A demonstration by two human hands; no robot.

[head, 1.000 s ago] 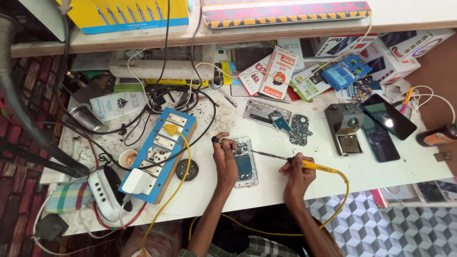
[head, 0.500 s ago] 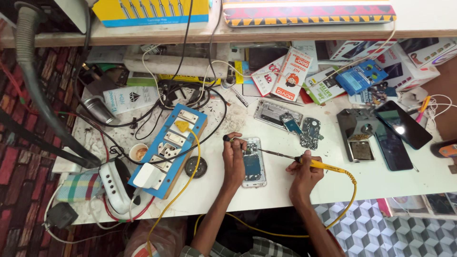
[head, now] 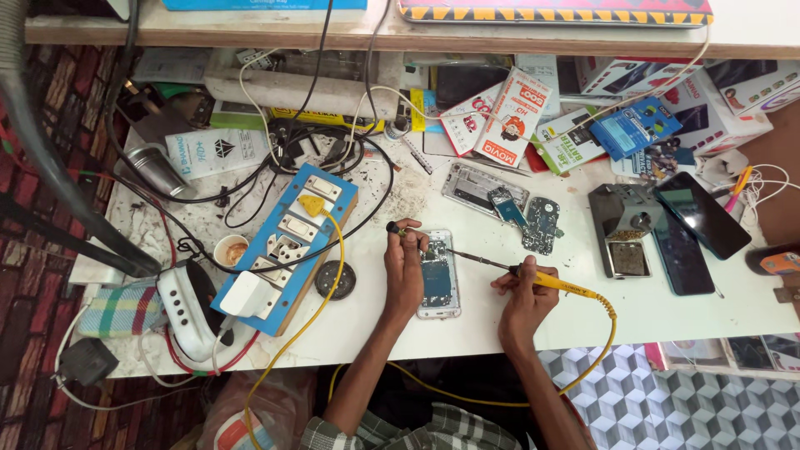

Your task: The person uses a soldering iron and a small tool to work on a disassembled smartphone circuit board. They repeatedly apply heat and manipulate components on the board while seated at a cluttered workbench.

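Near the front edge of the worktop [head: 583,325], an opened phone [head: 438,275] lies back-off, its circuit board bare. The left hand [head: 404,267] steadies it, fingers pinching a small tool, while the right hand [head: 523,293] grips a yellow-handled soldering iron [head: 533,277] whose tip reaches the board. Soldering looks mid-way; the phone remains uncovered and unassembled.

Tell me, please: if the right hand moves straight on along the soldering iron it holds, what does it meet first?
The right hand points its soldering iron up-left; the tip is already at the opened phone, so that comes first, with the left hand just beyond. Whether the tip touches is unclear.
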